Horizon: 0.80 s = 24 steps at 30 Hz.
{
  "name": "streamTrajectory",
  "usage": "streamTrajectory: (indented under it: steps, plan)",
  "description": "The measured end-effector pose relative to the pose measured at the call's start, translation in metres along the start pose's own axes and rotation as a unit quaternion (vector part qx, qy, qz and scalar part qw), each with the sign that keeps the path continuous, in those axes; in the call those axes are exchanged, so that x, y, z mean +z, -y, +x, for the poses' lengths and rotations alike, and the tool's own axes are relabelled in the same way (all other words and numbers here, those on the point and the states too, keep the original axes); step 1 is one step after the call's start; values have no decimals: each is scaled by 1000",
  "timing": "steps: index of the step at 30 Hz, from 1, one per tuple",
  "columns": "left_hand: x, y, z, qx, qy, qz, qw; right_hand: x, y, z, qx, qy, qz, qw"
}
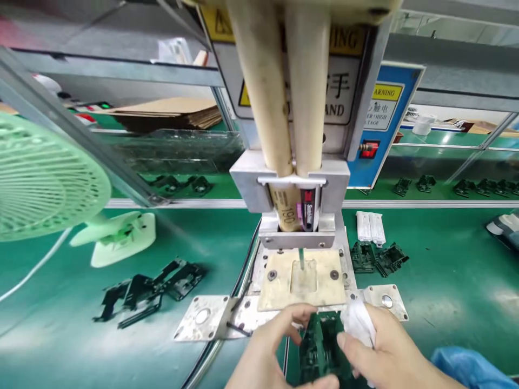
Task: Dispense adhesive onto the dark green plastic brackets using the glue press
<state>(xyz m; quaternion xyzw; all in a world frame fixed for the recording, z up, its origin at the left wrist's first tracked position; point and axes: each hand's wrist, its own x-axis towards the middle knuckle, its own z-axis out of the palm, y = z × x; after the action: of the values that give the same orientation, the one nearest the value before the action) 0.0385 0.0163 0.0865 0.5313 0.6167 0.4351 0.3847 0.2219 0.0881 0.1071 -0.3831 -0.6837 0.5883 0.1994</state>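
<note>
A dark green moulded plastic part (322, 346) is held low at the front, just before the dispensing machine. My left hand (271, 351) grips it from the left, thumb along the near edge and fingers at the far edge. In my right hand (381, 346) is a crumpled white wipe (359, 324), pinched against the part's right side. Above them stands the glue dispenser's twin cartridge (294, 208), its greenish nozzle (301, 258) pointing down at a cream fixture plate (275, 292) with a shallow recess. The part's underside is hidden.
Dark plastic parts (141, 292) lie on the green bench at left, near a green fan (125, 235). Two white cartridges (371, 228) and more dark parts (377, 258) lie right of the machine. Metal button plates (203, 319) flank the fixture; cables run below.
</note>
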Motion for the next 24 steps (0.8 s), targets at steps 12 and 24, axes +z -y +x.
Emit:
streamTrajectory:
  steps: [12, 24]
  plan:
    - [-42, 24, 71, -164, 58, -155, 972, -27, -50, -45, 134, -324, 7, 937]
    - [-43, 31, 67, 9, 69, 137, 988, -32, -81, -22, 185, -493, -15, 850]
